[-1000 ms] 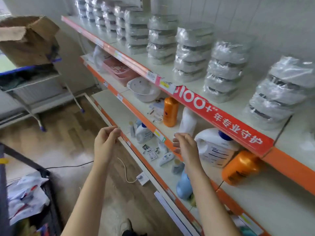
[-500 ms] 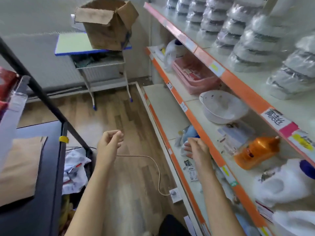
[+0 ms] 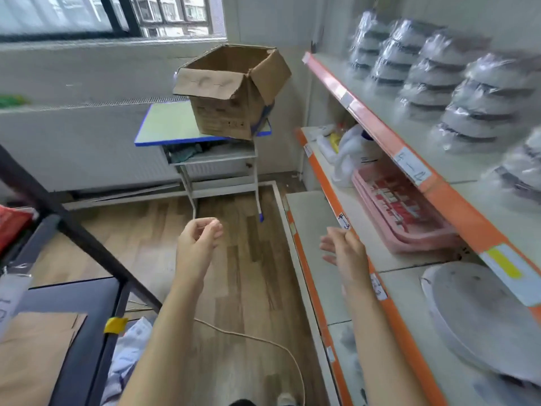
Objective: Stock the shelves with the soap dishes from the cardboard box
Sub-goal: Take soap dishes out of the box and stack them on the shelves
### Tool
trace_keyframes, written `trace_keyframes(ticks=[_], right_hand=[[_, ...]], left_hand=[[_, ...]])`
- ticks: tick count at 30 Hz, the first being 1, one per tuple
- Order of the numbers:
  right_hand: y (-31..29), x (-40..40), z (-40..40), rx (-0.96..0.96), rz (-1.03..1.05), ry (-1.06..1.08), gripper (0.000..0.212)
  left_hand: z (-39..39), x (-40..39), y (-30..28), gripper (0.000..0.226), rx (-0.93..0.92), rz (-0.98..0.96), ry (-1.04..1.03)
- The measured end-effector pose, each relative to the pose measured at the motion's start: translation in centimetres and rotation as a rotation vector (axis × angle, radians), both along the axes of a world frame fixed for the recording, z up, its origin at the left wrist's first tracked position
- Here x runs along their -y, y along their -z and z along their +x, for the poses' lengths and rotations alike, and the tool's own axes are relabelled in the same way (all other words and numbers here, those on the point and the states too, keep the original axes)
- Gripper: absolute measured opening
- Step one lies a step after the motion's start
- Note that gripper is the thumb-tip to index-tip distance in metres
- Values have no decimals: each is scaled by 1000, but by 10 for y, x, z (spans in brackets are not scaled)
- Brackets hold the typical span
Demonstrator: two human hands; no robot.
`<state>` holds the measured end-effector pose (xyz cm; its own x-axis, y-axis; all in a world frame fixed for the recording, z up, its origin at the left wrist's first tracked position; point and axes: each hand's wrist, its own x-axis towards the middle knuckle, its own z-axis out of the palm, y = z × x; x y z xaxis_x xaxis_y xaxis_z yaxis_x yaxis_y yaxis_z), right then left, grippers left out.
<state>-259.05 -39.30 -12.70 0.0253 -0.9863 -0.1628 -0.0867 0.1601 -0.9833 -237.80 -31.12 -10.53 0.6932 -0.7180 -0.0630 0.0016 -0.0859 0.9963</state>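
Since a moment ago I have turned away from the shelves [image 3: 380, 133], and both hands have come off them. My left hand [image 3: 199, 244] hangs loosely curled, holding nothing; my right hand [image 3: 345, 253] is spread, fingers relaxed. Ahead, the cardboard box [image 3: 234, 92] stands open on the table [image 3: 164, 121]. Wrapped soap dishes [image 3: 424, 80] sit stacked on the top shelf.

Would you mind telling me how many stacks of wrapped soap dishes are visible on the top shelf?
6: stacks run front-to-back; one is cut by the frame edge, another sits behind. More may be hidden.
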Motion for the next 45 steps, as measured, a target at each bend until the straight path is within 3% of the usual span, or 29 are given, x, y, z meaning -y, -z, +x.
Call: trace_keyframes(ticks=[10, 17, 28, 32, 35, 39, 45], right_hand=[[2, 175, 147, -52, -20, -176, 20], [-43, 326, 263, 16, -81, -185, 14], [-116, 566, 386, -21, -353, -309, 10], [-119, 641, 428, -166, -345, -400, 10], [-116, 686, 463, -375, -281, -535, 16], [-101, 722, 494, -602, -192, -682, 22], [-72, 748, 519, -1012, -54, -857, 33]], left_hand=[[133, 150, 19, 10, -58, 7, -138], [241, 304, -27, 9, -82, -99, -112], [368, 551, -100, 10, 239, -187, 112], [401, 632, -111, 12, 333, -16, 282], [427, 679, -104, 6, 520, 228, 452], [464, 732, -82, 16, 714, 472, 664], [503, 821, -48, 31, 1129, 763, 1228]])
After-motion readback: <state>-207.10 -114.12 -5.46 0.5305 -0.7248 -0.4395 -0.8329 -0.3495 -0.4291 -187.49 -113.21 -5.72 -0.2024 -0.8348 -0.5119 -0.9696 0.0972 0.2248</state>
